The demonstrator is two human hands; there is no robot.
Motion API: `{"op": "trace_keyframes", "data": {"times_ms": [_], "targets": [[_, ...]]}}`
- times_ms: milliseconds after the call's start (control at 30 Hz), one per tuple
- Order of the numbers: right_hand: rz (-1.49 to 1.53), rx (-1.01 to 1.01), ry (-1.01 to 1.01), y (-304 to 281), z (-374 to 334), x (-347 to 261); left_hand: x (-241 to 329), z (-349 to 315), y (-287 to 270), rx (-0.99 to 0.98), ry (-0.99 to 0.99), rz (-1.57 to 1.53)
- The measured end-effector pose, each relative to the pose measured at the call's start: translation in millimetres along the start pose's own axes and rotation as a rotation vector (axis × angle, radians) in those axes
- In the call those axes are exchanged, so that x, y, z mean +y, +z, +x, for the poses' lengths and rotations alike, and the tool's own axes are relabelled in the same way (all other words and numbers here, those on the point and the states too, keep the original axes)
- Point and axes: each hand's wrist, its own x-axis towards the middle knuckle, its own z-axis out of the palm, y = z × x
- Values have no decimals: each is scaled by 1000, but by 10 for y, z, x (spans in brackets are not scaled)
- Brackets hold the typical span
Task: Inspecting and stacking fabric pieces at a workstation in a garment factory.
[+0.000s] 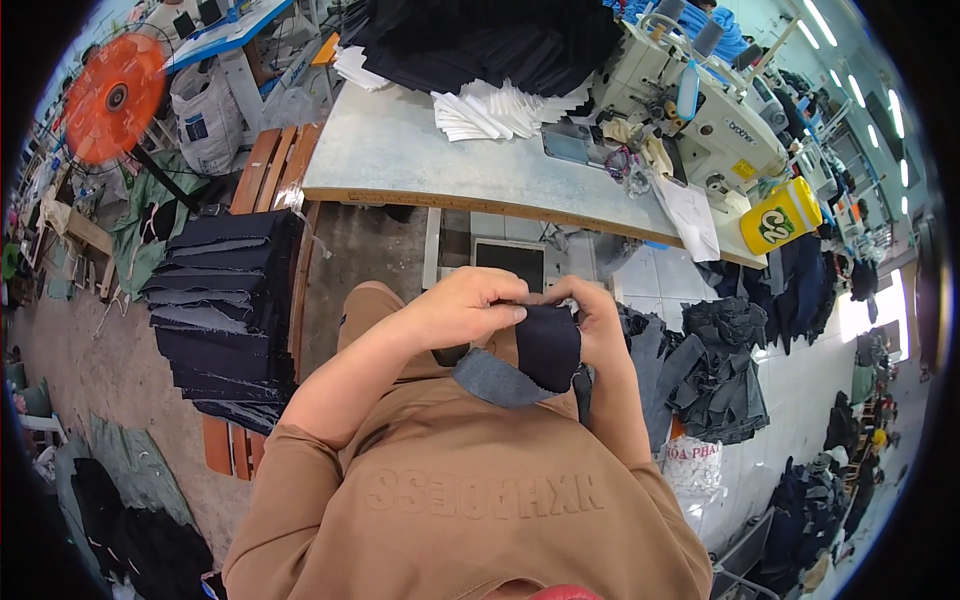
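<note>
A piece of dark navy denim (549, 347) hangs between my hands over my lap, its paler grey-blue underside (492, 380) folded out toward the lower left. My left hand (477, 305) pinches its upper edge between thumb and fingers. At the other end of that edge, my right hand (588, 312) is closed on the fabric, with the fingers curled over the top and partly hidden. Both hands are close together, just short of the table's near edge.
Ahead is a sewing table (400, 150) carrying dark cloth (480, 45), white pieces (490, 110), a sewing machine (730, 130) and a yellow cup (780, 215). A navy denim stack (225, 300) lies on a wooden bench (265, 170) at left. Denim pieces (715, 370) pile up at right.
</note>
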Motion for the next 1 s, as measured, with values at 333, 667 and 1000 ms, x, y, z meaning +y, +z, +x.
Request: {"op": "trace_keyframes", "data": {"times_ms": [333,667,1000], "targets": [[291,-129,302,0,-79,-30,-53,10,11,43,77,154],[331,20,242,25,-58,-100,-43,-27,68,94,88,9],[644,-1,385,-167,3,-163,-70,60,-7,-61,-56,-642]]}}
